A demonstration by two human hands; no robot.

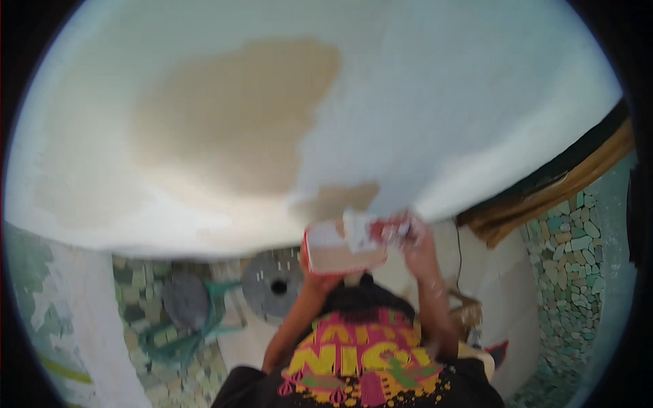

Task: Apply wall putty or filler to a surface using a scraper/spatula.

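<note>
My left hand (318, 277) is wrapped round the side of a red-rimmed tray (307, 248) with a pale, creamy coating inside. Over the tray's far right part, my right hand (416, 239) grips a flat red-handled tool (385, 230). A thick white coating covers the tool's broad end (355, 231), and blur hides whether that end is blade or bristle. White smears mark my right fingers and forearm. Just beyond both hands rises a wall (408, 115), pale white with a large tan patch (252, 109) and a smaller tan patch (343, 198) close to the tool.
Below left stand a round grey seat (186, 301) with green legs and a grey disc (272, 285) with a dark centre hole. Brown cloth (544, 204) hangs at the right above pebble-patterned flooring (568, 265). A dark cord (458, 258) runs down near my right arm, above a brown box (466, 314).
</note>
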